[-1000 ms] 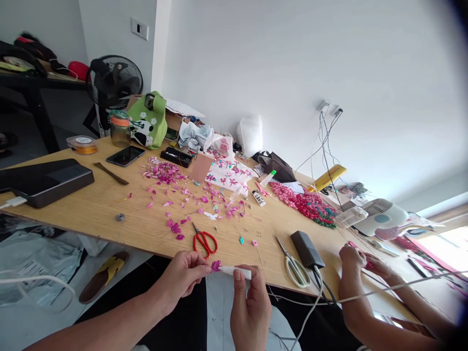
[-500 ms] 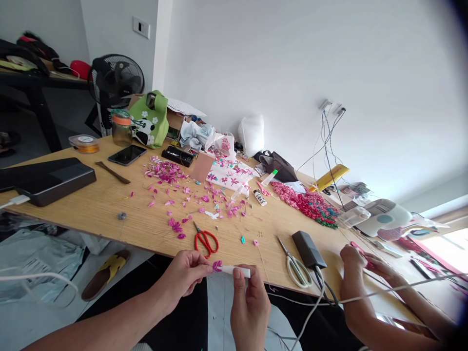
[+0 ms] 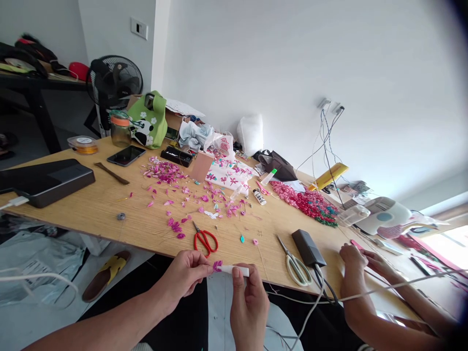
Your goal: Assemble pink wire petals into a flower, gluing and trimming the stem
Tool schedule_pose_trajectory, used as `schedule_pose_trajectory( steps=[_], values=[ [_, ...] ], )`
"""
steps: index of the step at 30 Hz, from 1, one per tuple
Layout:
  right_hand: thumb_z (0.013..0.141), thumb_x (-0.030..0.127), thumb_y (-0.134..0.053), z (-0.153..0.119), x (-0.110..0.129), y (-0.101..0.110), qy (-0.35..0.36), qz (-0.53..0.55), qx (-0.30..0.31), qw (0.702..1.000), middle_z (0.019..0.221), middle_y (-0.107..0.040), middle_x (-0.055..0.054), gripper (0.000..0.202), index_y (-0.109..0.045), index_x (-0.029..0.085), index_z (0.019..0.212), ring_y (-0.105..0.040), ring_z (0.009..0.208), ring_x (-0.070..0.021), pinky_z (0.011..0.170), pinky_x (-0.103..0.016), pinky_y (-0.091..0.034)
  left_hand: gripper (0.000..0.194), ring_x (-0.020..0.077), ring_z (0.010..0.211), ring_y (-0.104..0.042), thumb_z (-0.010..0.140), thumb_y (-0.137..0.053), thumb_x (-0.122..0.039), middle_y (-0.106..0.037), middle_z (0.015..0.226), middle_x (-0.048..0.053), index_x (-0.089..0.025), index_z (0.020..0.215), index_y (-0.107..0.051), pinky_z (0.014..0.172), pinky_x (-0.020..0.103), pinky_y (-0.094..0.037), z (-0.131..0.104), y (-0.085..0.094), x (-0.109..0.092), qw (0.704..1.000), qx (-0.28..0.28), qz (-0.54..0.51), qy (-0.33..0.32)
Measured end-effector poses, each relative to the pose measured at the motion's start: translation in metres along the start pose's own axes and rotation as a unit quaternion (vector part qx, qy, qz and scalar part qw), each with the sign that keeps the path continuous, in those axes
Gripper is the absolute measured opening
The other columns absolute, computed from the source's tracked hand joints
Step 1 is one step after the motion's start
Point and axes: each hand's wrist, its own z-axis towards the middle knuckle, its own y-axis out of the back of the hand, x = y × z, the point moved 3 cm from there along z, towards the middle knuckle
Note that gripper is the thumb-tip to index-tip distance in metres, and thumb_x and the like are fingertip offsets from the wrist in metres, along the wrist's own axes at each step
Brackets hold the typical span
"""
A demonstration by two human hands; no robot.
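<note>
My left hand (image 3: 192,273) pinches a small purple petal piece (image 3: 217,266) between thumb and fingertips, just past the table's front edge. In my right hand (image 3: 250,297) lies a slim white tube with a tapered nozzle (image 3: 239,270), gripped between thumb and fingers. The nozzle tip points left and meets the petal piece; whether anything comes out of it is too small to see. Red-handled scissors (image 3: 205,242) lie on the table just beyond my left hand. Farther back, loose purple petals (image 3: 166,171) are scattered, and a purple petal cluster (image 3: 174,224) sits nearer.
White-handled scissors (image 3: 298,268) and a dark power adapter (image 3: 308,247) lie to the right, with cables hanging over the edge. Beyond them are a co-worker's hands (image 3: 354,256). A phone (image 3: 126,155), a black box-like device (image 3: 54,183) and a jar (image 3: 120,131) stand left.
The view has shifted very slightly. Both my hands keep the same hold, with the nozzle still at the petal piece. The co-worker's hands have moved a little.
</note>
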Motion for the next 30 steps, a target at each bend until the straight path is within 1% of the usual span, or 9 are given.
schedule_pose_trajectory(
  steps=[15, 19, 22, 25, 30],
  values=[
    [0.091, 0.037, -0.047, 0.0000, 0.0061, 0.0019, 0.039, -0.040, -0.010, 0.998, 0.073, -0.059, 0.000, 0.022, -0.057, 0.021, 0.080, -0.054, 0.068, -0.0153, 0.066, -0.025, -0.040, 0.027, 0.0016, 0.034, -0.022, 0.062, -0.071, -0.035, -0.039, 0.044, -0.010, -0.017, 0.060, -0.050, 0.038, 0.022, -0.007, 0.0007, -0.0011, -0.0016, 1.000, 0.006, 0.002, -0.002],
    [0.091, 0.037, -0.048, 0.0003, 0.0056, 0.0029, 0.044, -0.041, -0.019, 0.998, 0.074, -0.059, 0.000, 0.021, -0.057, 0.021, 0.081, -0.055, 0.069, -0.0156, 0.066, -0.025, -0.040, 0.026, 0.0017, 0.035, -0.023, 0.063, -0.070, -0.034, -0.040, 0.045, -0.010, -0.017, 0.061, -0.050, 0.038, 0.021, -0.007, 0.0005, -0.0001, -0.0022, 1.000, 0.004, 0.010, -0.006],
    [0.091, 0.035, -0.048, 0.0003, 0.0054, 0.0022, 0.050, -0.042, -0.014, 0.998, 0.074, -0.058, 0.000, 0.019, -0.057, 0.021, 0.082, -0.054, 0.069, -0.0151, 0.066, -0.025, -0.040, 0.026, 0.0017, 0.035, -0.023, 0.064, -0.069, -0.035, -0.040, 0.046, -0.010, -0.017, 0.062, -0.051, 0.038, 0.021, -0.007, 0.0005, 0.0009, -0.0022, 1.000, 0.001, 0.019, -0.011],
    [0.092, 0.032, -0.048, 0.0000, 0.0063, 0.0002, 0.063, -0.037, -0.003, 0.997, 0.075, -0.058, 0.001, 0.016, -0.056, 0.021, 0.083, -0.054, 0.069, -0.0142, 0.065, -0.024, -0.040, 0.026, 0.0015, 0.035, -0.023, 0.065, -0.069, -0.036, -0.039, 0.046, -0.010, -0.017, 0.063, -0.051, 0.038, 0.021, -0.007, 0.0009, 0.0008, -0.0020, 1.000, 0.011, 0.022, -0.015],
    [0.092, 0.031, -0.048, 0.0006, 0.0077, -0.0013, 0.073, -0.042, -0.011, 0.996, 0.075, -0.057, 0.002, 0.015, -0.055, 0.022, 0.083, -0.053, 0.069, -0.0131, 0.065, -0.023, -0.039, 0.027, 0.0013, 0.035, -0.022, 0.065, -0.069, -0.036, -0.039, 0.048, -0.010, -0.017, 0.062, -0.050, 0.038, 0.022, -0.007, 0.0018, 0.0012, -0.0020, 1.000, 0.010, 0.022, -0.016]
  ],
)
